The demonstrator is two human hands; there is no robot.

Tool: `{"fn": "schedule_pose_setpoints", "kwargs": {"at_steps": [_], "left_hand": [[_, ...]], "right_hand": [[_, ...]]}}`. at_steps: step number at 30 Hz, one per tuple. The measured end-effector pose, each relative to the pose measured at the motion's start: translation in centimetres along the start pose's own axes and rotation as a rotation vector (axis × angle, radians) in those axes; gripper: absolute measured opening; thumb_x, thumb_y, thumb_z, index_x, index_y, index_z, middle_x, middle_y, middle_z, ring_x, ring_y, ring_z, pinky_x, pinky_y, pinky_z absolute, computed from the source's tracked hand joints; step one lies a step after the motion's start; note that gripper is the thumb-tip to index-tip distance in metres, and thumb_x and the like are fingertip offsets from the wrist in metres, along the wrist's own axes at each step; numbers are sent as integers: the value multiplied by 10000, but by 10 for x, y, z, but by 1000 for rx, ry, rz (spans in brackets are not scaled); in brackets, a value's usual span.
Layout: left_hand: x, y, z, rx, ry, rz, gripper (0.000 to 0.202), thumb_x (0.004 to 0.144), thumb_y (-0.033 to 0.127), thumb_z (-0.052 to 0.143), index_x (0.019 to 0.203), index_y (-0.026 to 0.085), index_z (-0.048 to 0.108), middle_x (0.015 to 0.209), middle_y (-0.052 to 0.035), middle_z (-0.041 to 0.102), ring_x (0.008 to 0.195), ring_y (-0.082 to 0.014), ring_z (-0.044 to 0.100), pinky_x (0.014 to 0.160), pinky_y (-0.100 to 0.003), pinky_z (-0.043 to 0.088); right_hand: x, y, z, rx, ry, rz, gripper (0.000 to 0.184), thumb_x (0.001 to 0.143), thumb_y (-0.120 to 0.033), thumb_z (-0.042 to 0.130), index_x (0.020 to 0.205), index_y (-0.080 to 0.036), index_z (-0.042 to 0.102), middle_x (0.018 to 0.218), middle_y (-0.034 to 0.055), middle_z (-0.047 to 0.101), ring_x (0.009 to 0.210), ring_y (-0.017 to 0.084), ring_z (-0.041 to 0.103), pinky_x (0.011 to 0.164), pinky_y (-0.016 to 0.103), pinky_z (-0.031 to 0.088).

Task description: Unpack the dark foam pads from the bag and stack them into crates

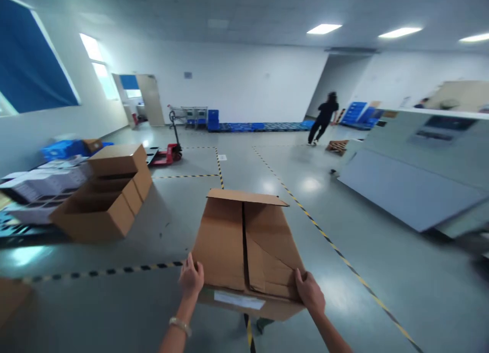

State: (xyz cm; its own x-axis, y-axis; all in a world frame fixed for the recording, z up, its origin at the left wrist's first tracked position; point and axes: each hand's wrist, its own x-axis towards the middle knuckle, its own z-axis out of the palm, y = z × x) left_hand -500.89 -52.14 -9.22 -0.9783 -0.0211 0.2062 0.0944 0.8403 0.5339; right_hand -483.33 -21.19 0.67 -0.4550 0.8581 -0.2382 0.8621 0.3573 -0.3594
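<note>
We've got a cardboard box (pixel 244 246) held out in front of us in both hands. Our left hand (pixel 191 277) is curled around its lower left edge and our right hand (pixel 309 292) is clamped on the lower right corner, so that's a closed two-handed hold. The flaps are folded, with a dark gap down the middle, and a white label (pixel 239 300) faces us just below the grip. There's a bracelet (pixel 180 326) on our left wrist. Off to the left of our hands is a stack of open cardboard boxes (pixel 103 195). Well beyond the grip are a red pallet jack (pixel 168 153) and blue pallets (pixel 260 127), and a person in black (pixel 324 117) is mid-stride far ahead to the right.
</note>
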Motion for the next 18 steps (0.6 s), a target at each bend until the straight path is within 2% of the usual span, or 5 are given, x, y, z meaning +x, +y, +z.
{"fn": "schedule_pose_setpoints", "kwargs": {"at_steps": [4,8,13,18], "left_hand": [[72,-5,30,32,-5,64,513,893,226,370,1367,40,427,1155,-203,638,1072,-302,609,836,-387,516],[140,-8,56,45,9,69,517,899,253,365,1360,30,430,1136,-204,645,1063,-316,610,851,-408,508],[224,6,62,28,-28,36,503,903,234,361,1364,46,432,1154,-194,638,1117,-299,584,896,-394,492],[309,23,73,-4,-29,-31,495,893,196,368,1369,80,438,1149,-169,644,1102,-276,590,921,-384,482]], "right_hand": [[46,-52,17,5,46,32,365,934,-433,310,960,-180,572,1046,141,680,1024,261,637,800,333,476],[92,-108,30,10,51,26,371,943,-434,300,971,-177,565,1045,136,679,1022,255,640,798,321,473],[147,-186,42,-18,17,16,422,940,-436,277,1039,-144,565,1052,169,672,1047,266,630,804,337,479],[210,-257,58,-48,-30,-38,494,907,-490,244,989,-156,598,1048,211,667,1034,305,637,800,399,500]]}}
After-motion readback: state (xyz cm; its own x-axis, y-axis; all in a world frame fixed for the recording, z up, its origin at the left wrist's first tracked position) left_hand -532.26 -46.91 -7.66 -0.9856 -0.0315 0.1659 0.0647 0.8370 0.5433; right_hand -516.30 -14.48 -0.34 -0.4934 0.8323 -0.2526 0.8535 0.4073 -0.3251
